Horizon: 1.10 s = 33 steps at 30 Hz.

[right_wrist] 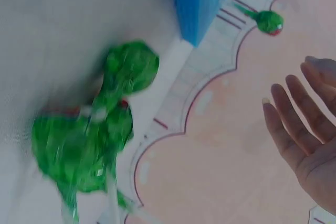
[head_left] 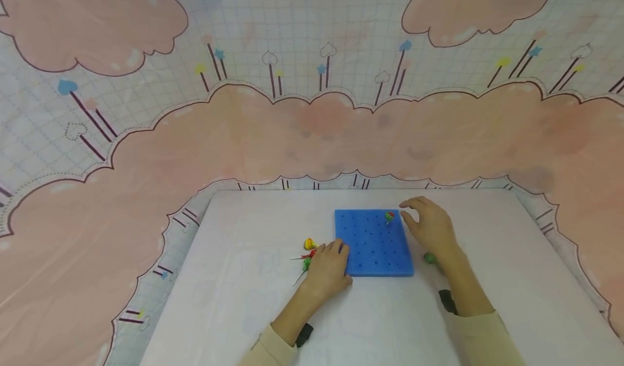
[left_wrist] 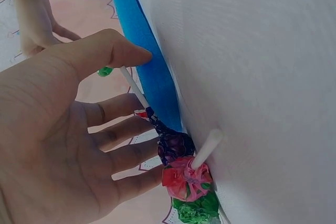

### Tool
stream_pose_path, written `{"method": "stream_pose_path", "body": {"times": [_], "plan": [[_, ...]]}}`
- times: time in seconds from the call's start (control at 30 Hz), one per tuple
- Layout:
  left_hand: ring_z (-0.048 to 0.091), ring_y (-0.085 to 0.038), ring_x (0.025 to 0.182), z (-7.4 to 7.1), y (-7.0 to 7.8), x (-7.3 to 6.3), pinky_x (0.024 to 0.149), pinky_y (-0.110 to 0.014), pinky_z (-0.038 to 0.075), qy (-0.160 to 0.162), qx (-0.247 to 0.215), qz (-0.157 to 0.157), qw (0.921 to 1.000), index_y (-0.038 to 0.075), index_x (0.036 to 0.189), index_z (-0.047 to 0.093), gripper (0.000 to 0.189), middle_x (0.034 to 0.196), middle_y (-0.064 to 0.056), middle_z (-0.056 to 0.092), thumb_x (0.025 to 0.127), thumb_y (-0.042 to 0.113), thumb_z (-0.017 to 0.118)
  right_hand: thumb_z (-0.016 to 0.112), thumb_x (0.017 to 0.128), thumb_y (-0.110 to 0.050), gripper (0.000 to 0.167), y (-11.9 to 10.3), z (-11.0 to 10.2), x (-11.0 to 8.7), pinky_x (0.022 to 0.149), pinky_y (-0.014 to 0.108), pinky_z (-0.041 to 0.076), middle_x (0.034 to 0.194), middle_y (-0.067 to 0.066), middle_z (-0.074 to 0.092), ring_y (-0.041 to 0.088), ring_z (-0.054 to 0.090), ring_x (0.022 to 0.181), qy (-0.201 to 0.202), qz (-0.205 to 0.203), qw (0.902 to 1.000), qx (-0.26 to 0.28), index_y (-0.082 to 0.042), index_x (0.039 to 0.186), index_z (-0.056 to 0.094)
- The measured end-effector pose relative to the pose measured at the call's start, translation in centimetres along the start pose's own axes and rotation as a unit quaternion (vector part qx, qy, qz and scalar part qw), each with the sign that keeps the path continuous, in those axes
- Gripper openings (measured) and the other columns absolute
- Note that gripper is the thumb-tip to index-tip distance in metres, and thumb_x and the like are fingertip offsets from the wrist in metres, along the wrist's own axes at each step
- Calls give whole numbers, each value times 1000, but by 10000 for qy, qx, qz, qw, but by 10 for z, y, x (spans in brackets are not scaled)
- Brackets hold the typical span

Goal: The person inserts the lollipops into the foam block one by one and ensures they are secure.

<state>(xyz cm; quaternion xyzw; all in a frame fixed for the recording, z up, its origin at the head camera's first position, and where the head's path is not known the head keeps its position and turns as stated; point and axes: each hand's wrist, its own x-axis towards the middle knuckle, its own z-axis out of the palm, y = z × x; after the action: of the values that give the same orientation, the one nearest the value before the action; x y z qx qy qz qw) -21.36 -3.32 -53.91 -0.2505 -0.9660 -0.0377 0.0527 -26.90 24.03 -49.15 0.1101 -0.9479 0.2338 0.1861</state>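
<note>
Head view: a patterned backdrop (head_left: 312, 130) with pink clouds rises behind a white table (head_left: 234, 220). Beige sleeves (head_left: 487, 341) reach in from the near edge. On the table lies the flat blue board (head_left: 372, 249), dotted with small holes, between the two hands.

The right hand (head_left: 431, 228) is beside the board's far right corner, thumb and forefinger parted, holding nothing; the right wrist view shows its other fingers extended and slightly apart. The left hand (head_left: 329, 268) is at the board's left edge, fingers extended and thumb held away from them; whether its fingertips touch the board cannot be told.

One green lollipop (head_left: 389, 216) stands on the board near that far right corner, just beside the right hand. Other green-wrapped lollipops (right_wrist: 79, 150) lie together on the table near the right forearm. By the left hand are a yellow lollipop (head_left: 309, 243), a red lollipop (head_left: 309, 255) and, in the left wrist view, a dark purple lollipop (left_wrist: 176, 146) along its fingertips, with its white stick (left_wrist: 134, 86) pointing toward the thumb.
</note>
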Motion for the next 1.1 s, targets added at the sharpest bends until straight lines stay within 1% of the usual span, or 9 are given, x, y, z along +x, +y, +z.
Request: {"method": "stream_pose_path", "body": {"times": [0.1, 0.17, 0.23, 0.37, 0.63, 0.77, 0.87, 0.97, 1.1], "plan": [[63, -29, 125, 0, -1, 0, 109, -50, 48, -25, -10, 2, 10000, 5, 130, 65, 59, 134, -12, 63, 83, 36, 84, 70, 99, -17, 21, 4, -8, -5, 85, 56, 57, 122, 18, 70, 40, 68, 108, -239, 138, 9996, -117, -7, 117, 74], [64, -29, 123, 1, -2, 0, 108, -50, 49, -12, -36, 8, 10000, 5, 129, 65, 59, 133, -12, 63, 83, 36, 84, 71, 99, -17, 22, 6, -13, -8, 86, 57, 56, 120, 18, 71, 41, 68, 108, -545, 248, 9981, -142, -6, 118, 74], [64, -29, 122, 0, -3, 0, 107, -49, 49, -4, -50, 0, 10000, 6, 129, 65, 58, 132, -12, 63, 83, 35, 84, 72, 98, -16, 22, 7, -18, -10, 86, 58, 56, 118, 19, 72, 41, 68, 106, -949, 369, 9947, -140, -6, 118, 74], [65, -29, 119, -1, -5, 1, 106, -49, 50, 42, -101, -30, 9999, 5, 128, 65, 56, 130, -12, 63, 83, 34, 84, 75, 95, -14, 24, 9, -24, -14, 86, 60, 55, 112, 18, 73, 40, 68, 104, -1684, 544, 9840, -197, -4, 117, 75], [66, -29, 117, -3, -5, 0, 105, -49, 50, 61, -170, -47, 9998, 5, 126, 65, 54, 128, -11, 63, 83, 32, 83, 76, 92, -15, 26, 16, -30, -23, 86, 62, 53, 112, 18, 72, 37, 67, 99, -2522, 1057, 9616, -240, -3, 116, 73], [66, -29, 116, -3, -4, -1, 105, -50, 50, 48, -225, -43, 9997, 5, 125, 65, 53, 128, -11, 63, 83, 31, 83, 76, 91, -15, 26, 22, -30, -30, 82, 58, 54, 109, 17, 72, 31, 66, 92, -2757, 1211, 9532, -279, -2, 114, 73], [66, -29, 117, -2, -3, -1, 105, -50, 50, 37, -249, -32, 9997, 4, 126, 65, 53, 129, -12, 63, 83, 31, 83, 76, 91, -15, 24, 26, -29, -34, 80, 54, 55, 105, 13, 72, 27, 64, 88, -2840, 1267, 9500, -295, -3, 112, 74], [66, -29, 116, -2, -2, -2, 105, -50, 51, 67, -251, -19, 9997, 4, 126, 65, 54, 129, -12, 63, 83, 31, 83, 76, 90, -13, 21, 30, -27, -38, 78, 52, 55, 100, 10, 72, 25, 63, 84, -2888, 1261, 9486, -299, -4, 109, 74], [67, -28, 114, -1, -1, -1, 104, -49, 51, 118, -225, 18, 9997, 4, 125, 65, 53, 126, -11, 64, 82, 31, 83, 77, 89, -8, 19, 33, -25, -41, 77, 51, 56, 97, 9, 72, 24, 63, 82, -2845, 1219, 9504, -304, -4, 107, 75]]}}
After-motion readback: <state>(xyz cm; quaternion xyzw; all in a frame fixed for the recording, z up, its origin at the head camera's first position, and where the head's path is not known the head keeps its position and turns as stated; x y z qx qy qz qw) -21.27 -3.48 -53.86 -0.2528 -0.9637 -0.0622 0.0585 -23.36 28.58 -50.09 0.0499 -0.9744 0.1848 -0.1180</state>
